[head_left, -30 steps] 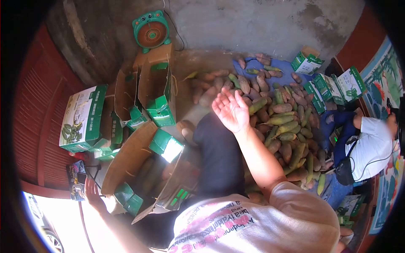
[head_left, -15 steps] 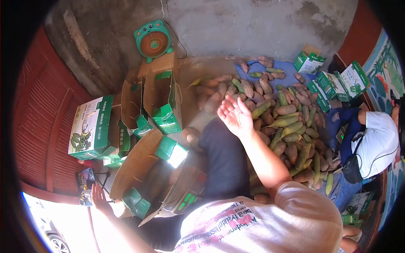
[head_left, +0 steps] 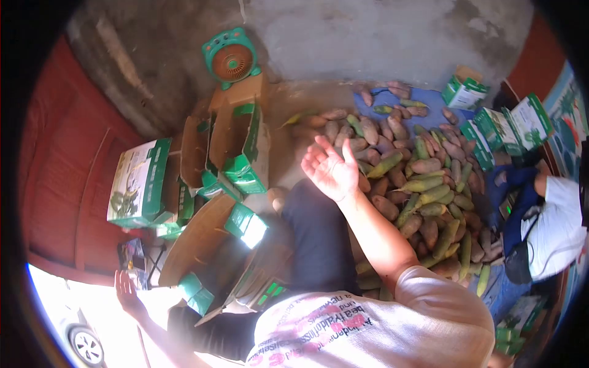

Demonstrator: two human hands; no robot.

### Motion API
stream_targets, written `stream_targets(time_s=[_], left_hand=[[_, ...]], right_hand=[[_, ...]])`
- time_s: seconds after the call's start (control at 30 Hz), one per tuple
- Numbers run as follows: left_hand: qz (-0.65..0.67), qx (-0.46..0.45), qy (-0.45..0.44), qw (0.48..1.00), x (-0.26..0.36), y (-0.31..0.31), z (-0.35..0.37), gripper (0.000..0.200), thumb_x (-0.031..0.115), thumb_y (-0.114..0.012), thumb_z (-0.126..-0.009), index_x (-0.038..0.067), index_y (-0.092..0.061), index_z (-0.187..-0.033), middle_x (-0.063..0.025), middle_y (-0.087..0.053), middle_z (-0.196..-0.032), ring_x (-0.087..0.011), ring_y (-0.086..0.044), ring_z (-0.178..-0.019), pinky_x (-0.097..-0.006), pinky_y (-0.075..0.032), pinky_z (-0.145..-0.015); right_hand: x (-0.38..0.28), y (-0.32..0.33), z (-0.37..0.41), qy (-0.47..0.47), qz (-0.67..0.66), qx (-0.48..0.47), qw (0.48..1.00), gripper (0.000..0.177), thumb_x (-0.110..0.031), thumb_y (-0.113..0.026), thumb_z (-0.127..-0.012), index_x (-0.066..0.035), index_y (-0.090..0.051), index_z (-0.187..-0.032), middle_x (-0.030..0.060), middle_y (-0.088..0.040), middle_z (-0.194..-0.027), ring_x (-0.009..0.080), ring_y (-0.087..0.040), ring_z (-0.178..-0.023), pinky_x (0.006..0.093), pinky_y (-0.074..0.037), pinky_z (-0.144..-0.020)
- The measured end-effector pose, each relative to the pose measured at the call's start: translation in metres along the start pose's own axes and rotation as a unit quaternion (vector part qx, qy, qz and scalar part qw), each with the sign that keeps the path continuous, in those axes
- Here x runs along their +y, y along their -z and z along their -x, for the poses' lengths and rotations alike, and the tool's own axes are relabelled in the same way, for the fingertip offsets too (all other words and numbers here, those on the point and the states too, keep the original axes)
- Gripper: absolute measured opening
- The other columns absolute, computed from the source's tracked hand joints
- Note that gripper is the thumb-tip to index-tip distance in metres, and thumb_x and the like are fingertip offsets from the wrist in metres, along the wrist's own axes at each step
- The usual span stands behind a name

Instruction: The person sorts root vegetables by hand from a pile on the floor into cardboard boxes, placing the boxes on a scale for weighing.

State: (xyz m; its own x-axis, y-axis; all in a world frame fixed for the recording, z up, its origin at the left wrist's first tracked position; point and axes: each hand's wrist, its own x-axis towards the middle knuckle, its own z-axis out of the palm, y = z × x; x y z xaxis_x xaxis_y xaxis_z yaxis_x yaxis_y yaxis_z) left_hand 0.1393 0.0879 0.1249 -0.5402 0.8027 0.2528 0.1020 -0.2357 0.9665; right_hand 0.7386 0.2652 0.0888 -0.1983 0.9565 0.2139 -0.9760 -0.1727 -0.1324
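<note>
My right hand (head_left: 332, 170) is raised palm up with its fingers apart and nothing in it. It is above my dark-trousered leg, at the left side of a big pile of long green and reddish-brown vegetables (head_left: 423, 184). At the lower left, my left hand (head_left: 127, 294) is stretched out in bright light, fingers extended and holding nothing. Nearest to it is a small dark object on thin legs (head_left: 134, 260). Between my arms stands an open cardboard box (head_left: 199, 230) with green flaps; its inside is mostly in shadow.
Two open green boxes (head_left: 245, 162) and a closed white-and-green box (head_left: 138, 184) stand to the left. Behind them is a green fan (head_left: 233, 61) on a carton. A person in a white shirt (head_left: 555, 227) sits at the right, near more green boxes (head_left: 500, 132).
My left hand has moved left, away from the box. My right hand has shifted slightly left, still palm up. The camera view has turned a little, moving the surroundings rightward.
</note>
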Motion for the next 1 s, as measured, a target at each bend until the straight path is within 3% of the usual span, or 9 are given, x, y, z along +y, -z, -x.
stream_targets(time_s=[0.13,0.23,0.33,0.43,0.53,0.63,0.67,0.83,1.0], left_hand=[[-0.083,0.043,0.070,0.993,0.037,-0.020,0.025,0.046,0.025,-0.031,-0.094,0.002,-0.040,-0.133,-0.0139,-0.046,-0.130,-0.0207,-0.041,-0.124,-0.0361,-0.034,-0.104],[-0.200,-0.066,-0.030,0.977,0.038,0.010,-0.007,0.047,0.032,-0.033,-0.094,0.004,-0.046,-0.129,-0.0111,-0.041,-0.137,-0.0253,-0.038,-0.127,-0.0425,-0.026,-0.106],[-0.248,-0.103,-0.052,0.962,0.089,-0.077,-0.020,0.051,0.036,-0.043,-0.091,-0.005,-0.051,-0.122,-0.0154,-0.055,-0.122,-0.0237,-0.053,-0.113,-0.0358,-0.038,-0.098],[-0.266,-0.246,0.001,0.932,0.077,-0.101,-0.046,0.042,0.027,-0.052,-0.091,-0.004,-0.053,-0.120,-0.0118,-0.058,-0.118,-0.0187,-0.054,-0.110,-0.0303,-0.038,-0.098],[-0.356,-0.305,0.063,0.881,0.034,-0.116,-0.038,0.048,0.030,-0.063,-0.085,0.006,-0.052,-0.125,-0.0140,-0.057,-0.120,-0.0219,-0.055,-0.110,-0.0335,-0.044,-0.092],[-0.491,-0.360,0.002,0.793,-0.015,-0.109,-0.022,0.054,0.037,-0.070,-0.075,0.009,-0.057,-0.119,-0.0179,-0.064,-0.103,-0.0310,-0.061,-0.096,-0.0371,-0.048,-0.085],[-0.566,-0.381,0.014,0.731,-0.019,-0.108,-0.020,0.045,0.035,-0.068,-0.075,0.007,-0.061,-0.110,-0.0195,-0.064,-0.096,-0.0342,-0.061,-0.090,-0.0397,-0.049,-0.080],[-0.630,-0.282,0.021,0.723,-0.039,-0.098,-0.011,0.027,0.032,-0.066,-0.076,0.011,-0.067,-0.092,-0.0150,-0.064,-0.085,-0.0336,-0.062,-0.084,-0.0420,-0.048,-0.073],[-0.665,-0.251,0.001,0.704,-0.049,-0.094,-0.017,0.025,0.034,-0.065,-0.076,0.014,-0.068,-0.090,-0.0115,-0.065,-0.083,-0.0313,-0.063,-0.082,-0.0413,-0.050,-0.071]], right_hand=[[0.023,-0.011,-0.047,-0.103,0.303,-0.106,0.941,0.042,-0.035,-0.048,-0.093,-0.003,-0.048,-0.120,0.0115,-0.061,-0.103,0.0203,-0.057,-0.096,0.0361,-0.043,-0.089],[0.061,-0.038,-0.065,-0.177,0.485,-0.240,0.822,0.034,-0.020,-0.058,-0.089,-0.006,-0.050,-0.119,0.0067,-0.060,-0.102,0.0143,-0.056,-0.097,0.0291,-0.044,-0.086],[0.103,-0.062,-0.051,-0.163,0.679,-0.380,0.606,0.035,-0.022,-0.065,-0.082,-0.008,-0.052,-0.112,0.0115,-0.062,-0.092,0.0205,-0.061,-0.087,0.0334,-0.046,-0.081],[0.139,-0.054,-0.025,-0.109,0.739,-0.503,0.435,0.046,-0.031,-0.070,-0.073,-0.007,-0.054,-0.109,0.0115,-0.062,-0.094,0.0300,-0.058,-0.093,0.0406,-0.044,-0.084],[0.165,-0.049,0.001,-0.194,0.742,-0.546,0.338,0.049,-0.027,-0.071,-0.071,-0.008,-0.054,-0.113,0.0114,-0.060,-0.097,0.0283,-0.056,-0.096,0.0397,-0.044,-0.085],[0.184,-0.023,0.020,-0.121,0.790,-0.550,0.244,0.016,-0.013,-0.061,-0.070,-0.009,-0.057,-0.086,0.0067,-0.061,-0.078,0.0230,-0.061,-0.082,0.0371,-0.047,-0.074],[0.190,-0.018,0.020,-0.059,0.805,-0.535,0.251,0.004,-0.009,-0.056,-0.067,-0.009,-0.053,-0.070,0.0053,-0.060,-0.071,0.0234,-0.062,-0.074,0.0362,-0.048,-0.067],[0.195,-0.037,0.020,-0.016,0.822,-0.531,0.204,0.006,-0.010,-0.053,-0.070,-0.010,-0.053,-0.064,0.0041,-0.057,-0.066,0.0204,-0.060,-0.069,0.0334,-0.047,-0.061],[0.213,-0.036,0.008,-0.007,0.809,-0.536,0.241,0.007,-0.003,-0.054,-0.065,-0.008,-0.051,-0.061,0.0054,-0.054,-0.062,0.0230,-0.057,-0.062,0.0353,-0.046,-0.055]])
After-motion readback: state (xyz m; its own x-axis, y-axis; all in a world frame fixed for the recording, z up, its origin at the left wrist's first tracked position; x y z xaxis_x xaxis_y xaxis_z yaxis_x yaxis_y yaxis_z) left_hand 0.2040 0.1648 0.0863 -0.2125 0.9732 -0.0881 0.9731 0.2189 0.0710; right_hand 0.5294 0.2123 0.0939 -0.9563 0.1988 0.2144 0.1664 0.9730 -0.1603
